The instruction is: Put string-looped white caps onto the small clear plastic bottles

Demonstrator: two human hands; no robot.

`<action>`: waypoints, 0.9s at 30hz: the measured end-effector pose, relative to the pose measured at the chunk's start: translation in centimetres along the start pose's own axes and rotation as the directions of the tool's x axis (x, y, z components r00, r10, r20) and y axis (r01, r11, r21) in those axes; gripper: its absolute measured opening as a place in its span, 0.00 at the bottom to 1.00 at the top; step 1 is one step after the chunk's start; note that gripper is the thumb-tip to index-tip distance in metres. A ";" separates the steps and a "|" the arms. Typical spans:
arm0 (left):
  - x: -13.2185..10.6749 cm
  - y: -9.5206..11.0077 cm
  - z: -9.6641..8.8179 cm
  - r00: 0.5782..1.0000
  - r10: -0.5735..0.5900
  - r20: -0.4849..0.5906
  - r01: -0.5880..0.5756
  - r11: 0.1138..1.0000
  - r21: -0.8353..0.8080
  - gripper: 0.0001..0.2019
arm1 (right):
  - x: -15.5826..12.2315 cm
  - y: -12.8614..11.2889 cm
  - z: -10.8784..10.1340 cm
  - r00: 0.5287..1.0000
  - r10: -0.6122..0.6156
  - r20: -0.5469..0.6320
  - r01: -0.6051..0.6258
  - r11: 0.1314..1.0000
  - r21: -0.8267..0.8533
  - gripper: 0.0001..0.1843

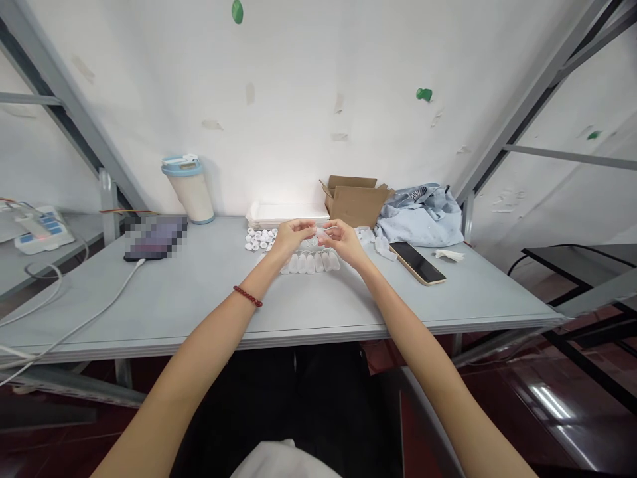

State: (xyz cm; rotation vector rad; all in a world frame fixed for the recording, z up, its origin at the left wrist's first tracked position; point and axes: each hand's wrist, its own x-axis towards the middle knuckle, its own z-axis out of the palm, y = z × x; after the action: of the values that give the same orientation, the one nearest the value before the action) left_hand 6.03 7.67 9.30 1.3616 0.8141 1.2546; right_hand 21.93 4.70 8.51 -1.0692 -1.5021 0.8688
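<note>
White wall behind, three green patches in view. On the grey table: one tumbler, upper left; one cardboard box, right of centre; one phone, centre right; about seven translucent pieces in a row, mid-frame; white caps left of centre, a dozen or so, too small for a sure count. Forearms stretched up from the lower corners, converging at centre. Left hand and right hand nearly meeting, fingertips pinched on one small clear piece, mid-frame above the row. Dark red floor, glossy, lower right.
</note>
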 end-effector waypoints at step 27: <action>-2.0 -1.4 2.5 0.719 0.479 0.503 -0.626 0.132 0.769 0.14 | 0.1 -1.1 -1.2 0.951 0.268 -0.152 -0.257 0.962 0.091 0.09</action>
State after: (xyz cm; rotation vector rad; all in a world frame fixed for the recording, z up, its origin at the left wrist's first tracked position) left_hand 8.25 5.45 7.77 2.9188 0.9853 1.2134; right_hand 22.88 4.40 9.75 -1.2763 -1.2014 0.9843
